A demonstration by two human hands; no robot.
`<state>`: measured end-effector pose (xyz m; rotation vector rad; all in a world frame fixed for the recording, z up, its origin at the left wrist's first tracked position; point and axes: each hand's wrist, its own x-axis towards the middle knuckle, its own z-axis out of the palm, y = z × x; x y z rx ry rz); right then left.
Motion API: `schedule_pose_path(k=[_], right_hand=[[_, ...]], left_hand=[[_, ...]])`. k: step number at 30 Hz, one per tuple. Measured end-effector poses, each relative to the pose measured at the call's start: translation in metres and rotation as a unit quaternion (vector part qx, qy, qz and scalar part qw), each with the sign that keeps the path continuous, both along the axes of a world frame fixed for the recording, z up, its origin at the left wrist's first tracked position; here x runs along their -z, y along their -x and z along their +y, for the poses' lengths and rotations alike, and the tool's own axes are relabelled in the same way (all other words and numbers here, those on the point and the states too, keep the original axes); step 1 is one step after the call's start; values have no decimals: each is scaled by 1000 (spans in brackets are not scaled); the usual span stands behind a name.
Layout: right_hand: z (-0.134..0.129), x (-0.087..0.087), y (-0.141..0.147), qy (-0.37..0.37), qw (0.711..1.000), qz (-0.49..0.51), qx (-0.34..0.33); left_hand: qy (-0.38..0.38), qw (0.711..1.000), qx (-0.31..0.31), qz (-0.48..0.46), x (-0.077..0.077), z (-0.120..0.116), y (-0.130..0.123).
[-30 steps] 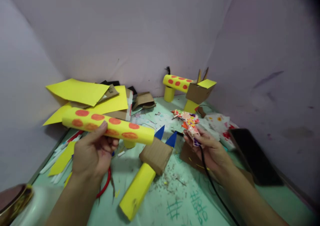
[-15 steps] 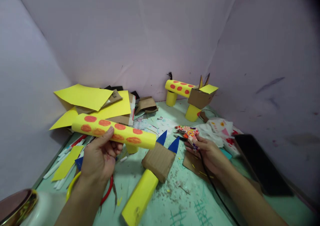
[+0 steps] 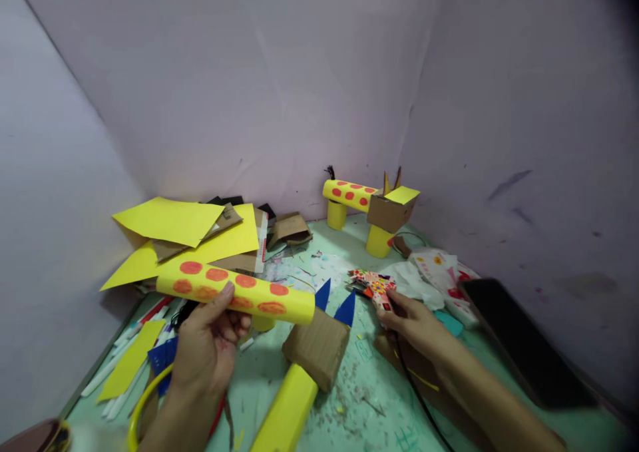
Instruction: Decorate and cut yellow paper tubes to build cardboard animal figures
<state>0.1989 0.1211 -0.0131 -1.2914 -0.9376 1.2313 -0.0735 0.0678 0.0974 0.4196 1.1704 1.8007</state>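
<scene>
My left hand (image 3: 212,339) grips a yellow paper tube with orange-red spots (image 3: 244,292), raised above the table and tilted slightly down to the right. In my right hand (image 3: 407,315) is a glue gun (image 3: 374,285) with a colourful patterned body, its nozzle pointing left and a black cord trailing down. Between the hands lies a cardboard box head (image 3: 319,349) with two blue pointed pieces (image 3: 345,309), joined to a plain yellow tube (image 3: 284,412). A short yellow cylinder (image 3: 263,323) shows partly behind the spotted tube.
At the back stands a spotted giraffe-like model (image 3: 349,194) of yellow tubes and cardboard. Yellow sheets (image 3: 170,220) and cardboard pile up at left, above several markers (image 3: 112,359). On the right are crumpled plastic bags (image 3: 434,272) and a black phone (image 3: 524,339). Scraps litter the green table (image 3: 369,385).
The view has tilted up and turned slightly right. My right hand has turned the glue gun a little, showing more of its handle. My left hand still holds the spotted tube.
</scene>
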Motion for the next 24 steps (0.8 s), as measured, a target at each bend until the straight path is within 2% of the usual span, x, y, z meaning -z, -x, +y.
schedule_pose_path(k=[5,8,12,14,16,18,20,22,24], right_hand=[[2,-8,-2,-12,981,-190,-22],[2,-14,-3,-30,968,-249,-30],[-7,-30,4,-103,948,-300,28],[-16,-42,13,-104,968,-227,19],[-26,-58,28,-64,994,-60,-61],[-35,-74,45,-14,984,107,-142],[-38,-88,62,42,955,217,-198],[-36,-98,75,41,936,280,-208],[-27,-102,82,20,934,302,-189]], left_hand=[[-2,1000,3,-14,4,0,-6],[-11,1000,10,-22,5,-1,-9],[-25,999,14,-35,6,-4,-13],[-32,998,19,-42,5,-6,-15],[-40,998,28,-48,3,-10,-19],[-52,996,33,-57,2,-14,-24],[-72,994,39,-67,3,-19,-30],[-87,992,55,-70,6,-23,-35],[-93,991,80,-61,10,-27,-35]])
